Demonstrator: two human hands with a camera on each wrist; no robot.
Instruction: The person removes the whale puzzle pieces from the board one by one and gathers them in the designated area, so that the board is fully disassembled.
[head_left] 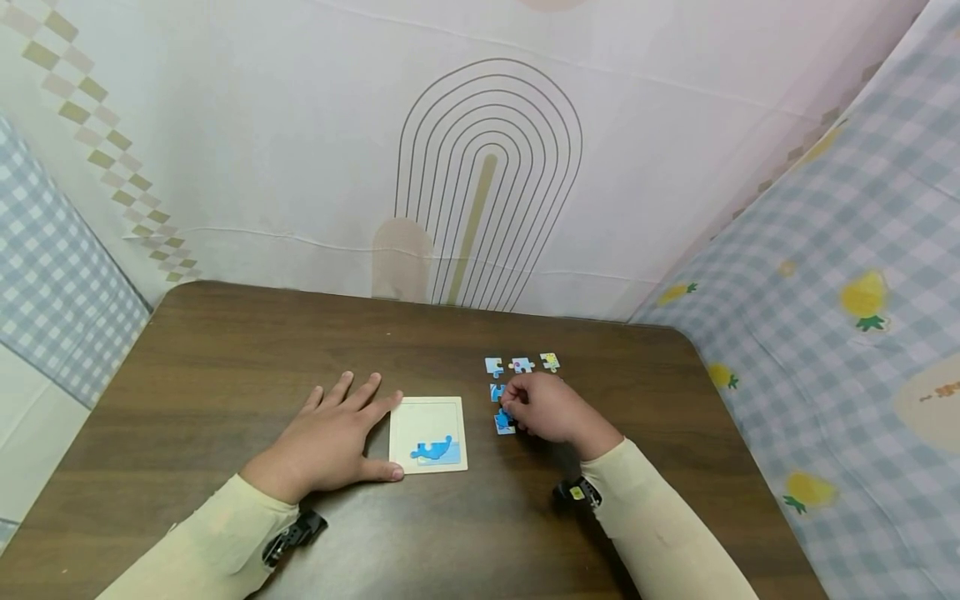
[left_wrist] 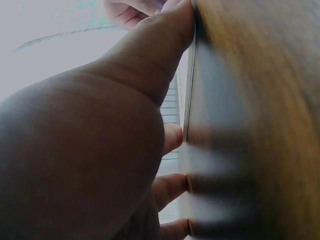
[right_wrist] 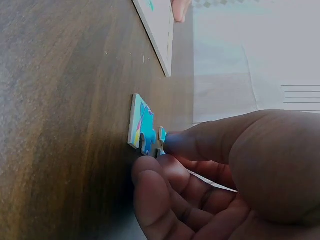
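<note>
My left hand (head_left: 330, 442) lies spread on the table, thumb and index finger touching the left edge of a square puzzle tray (head_left: 427, 421). Joined blue jigsaw pieces (head_left: 437, 451) sit in the tray's lower right. Right of the tray, my right hand (head_left: 547, 406) is curled low over loose pieces, thumb and fingertips pinching at a blue puzzle piece (head_left: 507, 412); the fingers partly hide it. Close by in the right wrist view, a patterned piece (right_wrist: 142, 122) lies flat on the wood. The area beneath my right palm is hidden.
Behind my right hand, loose pieces form a row: a left piece (head_left: 493, 366), a middle piece (head_left: 521, 365) and a yellowish right piece (head_left: 550, 362). Another blue piece (head_left: 497, 392) lies nearer. The brown table (head_left: 300, 333) meets a printed cloth (head_left: 300, 167) at its back.
</note>
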